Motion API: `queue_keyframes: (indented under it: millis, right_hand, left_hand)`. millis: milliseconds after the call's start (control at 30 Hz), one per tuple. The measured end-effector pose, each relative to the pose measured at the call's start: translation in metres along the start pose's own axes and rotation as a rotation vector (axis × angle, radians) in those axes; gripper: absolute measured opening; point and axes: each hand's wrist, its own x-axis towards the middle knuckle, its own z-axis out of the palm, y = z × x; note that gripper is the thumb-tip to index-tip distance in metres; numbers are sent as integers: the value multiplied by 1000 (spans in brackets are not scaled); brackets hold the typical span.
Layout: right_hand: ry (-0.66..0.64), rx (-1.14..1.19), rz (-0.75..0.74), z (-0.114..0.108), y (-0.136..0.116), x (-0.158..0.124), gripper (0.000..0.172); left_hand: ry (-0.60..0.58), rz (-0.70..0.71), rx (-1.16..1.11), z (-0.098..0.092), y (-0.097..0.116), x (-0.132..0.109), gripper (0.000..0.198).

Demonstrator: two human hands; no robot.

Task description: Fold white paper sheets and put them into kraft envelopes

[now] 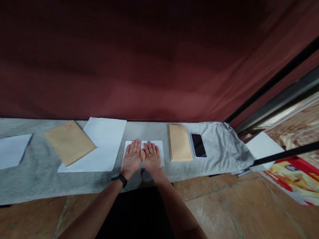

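Both my hands press flat on a small white sheet of paper (159, 148), which looks folded. My left hand (132, 157), with a black band on its wrist, covers the paper's left part. Beside it my right hand (152, 158) lies on the right part, the thumbs touching or nearly so. Fingers on both are stretched out and nothing is in them. Much of the paper is hidden under the palms. To the right lies a stack of brown envelopes (180, 143). On the left a brown envelope (69, 142) rests partly over larger white paper (107, 144).
A grey cloth (41, 175) covers the long narrow table. More white paper (1, 153) lies at its far left. A phone (199, 146) is right of the envelope stack. A dark red curtain (154, 59) hangs behind. A colourful box (303, 180) stands at the right over the tiled floor.
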Motion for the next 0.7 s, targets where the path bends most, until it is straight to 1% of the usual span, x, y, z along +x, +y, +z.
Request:
queue_keyframes:
  millis: [100,267,367,467,533,600,700]
  right_hand:
    - [70,-16,21,4,7,-5,54]
    - [144,-56,72,1,22,-19,62]
    - [177,-69,82,1,27,-25,64]
    - [202,-75,81,2,27,-28,64]
    - [211,-82,78,3,27,-30,64]
    - [214,-92,74,1,26,-30,63]
    - [201,-102,69,-4,25,-30,59]
  left_hand:
    - [17,-19,0,-1,1,0,60]
    - [83,-110,-42,-6,0,-4,61]
    - [121,-132,-59,-10,-3,-15,62]
    - [154,-173,-83,-17,-5,-32,64]
    - [150,-215,-98,-24,-6,-43,66]
    - [117,-274,-122,-32,-6,-49,68]
    - [64,-395,-247,-42,-12,-45,70]
